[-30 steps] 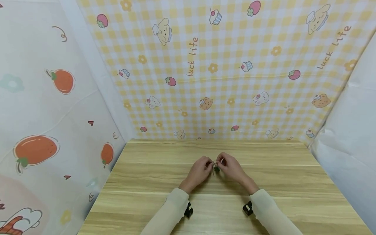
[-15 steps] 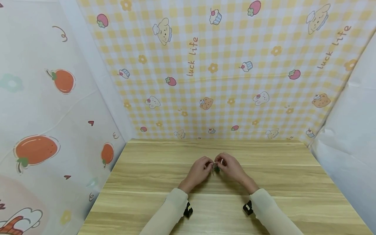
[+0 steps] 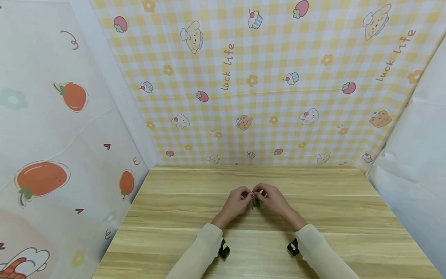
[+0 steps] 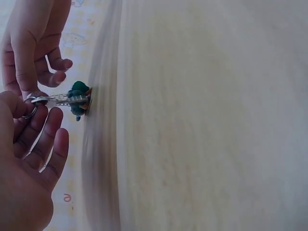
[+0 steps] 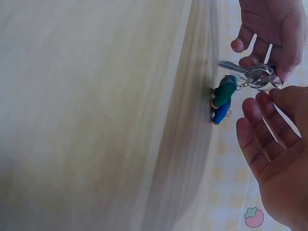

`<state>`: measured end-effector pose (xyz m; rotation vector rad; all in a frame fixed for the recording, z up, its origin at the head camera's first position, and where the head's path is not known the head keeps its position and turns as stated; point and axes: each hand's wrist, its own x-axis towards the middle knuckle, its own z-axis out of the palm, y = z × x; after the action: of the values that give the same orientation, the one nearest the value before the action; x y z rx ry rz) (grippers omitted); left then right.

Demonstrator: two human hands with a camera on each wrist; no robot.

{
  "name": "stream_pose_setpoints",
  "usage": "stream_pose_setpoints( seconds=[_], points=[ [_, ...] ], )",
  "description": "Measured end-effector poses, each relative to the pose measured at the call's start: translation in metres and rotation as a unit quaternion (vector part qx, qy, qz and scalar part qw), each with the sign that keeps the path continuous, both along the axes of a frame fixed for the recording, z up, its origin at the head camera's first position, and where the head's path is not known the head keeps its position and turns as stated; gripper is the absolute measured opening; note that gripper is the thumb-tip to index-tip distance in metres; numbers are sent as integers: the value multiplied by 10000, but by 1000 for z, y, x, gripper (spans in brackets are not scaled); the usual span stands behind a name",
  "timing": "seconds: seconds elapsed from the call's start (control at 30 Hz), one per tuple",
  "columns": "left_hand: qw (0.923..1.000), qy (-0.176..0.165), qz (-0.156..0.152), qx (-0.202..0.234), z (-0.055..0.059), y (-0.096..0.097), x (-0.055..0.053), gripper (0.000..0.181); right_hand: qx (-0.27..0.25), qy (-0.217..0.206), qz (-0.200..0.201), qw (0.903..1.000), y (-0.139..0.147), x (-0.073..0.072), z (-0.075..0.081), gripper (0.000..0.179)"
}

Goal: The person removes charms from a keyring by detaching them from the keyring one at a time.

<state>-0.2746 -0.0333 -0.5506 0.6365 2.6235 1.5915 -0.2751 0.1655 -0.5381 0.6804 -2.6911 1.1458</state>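
Note:
Both hands meet over the middle of the wooden table (image 3: 313,217). My left hand (image 3: 236,202) pinches a metal key ring (image 5: 275,83) between thumb and forefinger, its other fingers loosely bent. Opposite it, my right hand (image 3: 277,202) pinches the same ring with its thumb and forefinger tips. Silvery keys (image 5: 233,66) hang from the ring. Beside them, on a short chain, dangles a small green and blue figurine charm (image 5: 224,92), also seen in the left wrist view as a charm (image 4: 78,98). The fingertips partly hide the ring.
A yellow checked cloth (image 3: 265,104) with printed figures covers the wall behind the table. White sheets hang at both sides, the left sheet (image 3: 87,128) bearing fruit prints. Black wrist devices (image 3: 224,249) sit under both sleeves.
My right hand has shifted slightly left and down, and its fingertips are closer to the left hand's. The keys and charm have swung a little. The left hand has hardly moved.

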Motion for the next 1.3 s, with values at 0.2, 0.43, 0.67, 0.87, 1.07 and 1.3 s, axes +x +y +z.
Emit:
stream_pose_setpoints(
  seconds=[0.2, 0.43, 0.67, 0.87, 1.07, 1.3],
  points=[
    [9988, -269, 152, 388, -1, -1, 0, 18, -359, -417, 170, 9983, -4, 3, -1, 14],
    [9985, -262, 209, 422, -2, -2, -1, 17, -600, -573, 330, 9960, -5, 6, -1, 19],
    [9982, -303, 208, 481, -2, -3, -1, 17, -848, -896, 312, 9919, -4, 6, -3, 17],
    [9978, -310, 207, 549, -2, -4, -2, 15, -743, -644, 300, 9947, -4, 5, -5, 9],
    [9990, -119, 175, 381, -2, -3, -3, 13, -758, -321, 240, 9963, -3, 5, -4, 13],
    [9995, 144, 3, 274, -3, -5, -2, 9, -598, -540, 66, 9967, -1, 7, 0, 4]
  ],
)
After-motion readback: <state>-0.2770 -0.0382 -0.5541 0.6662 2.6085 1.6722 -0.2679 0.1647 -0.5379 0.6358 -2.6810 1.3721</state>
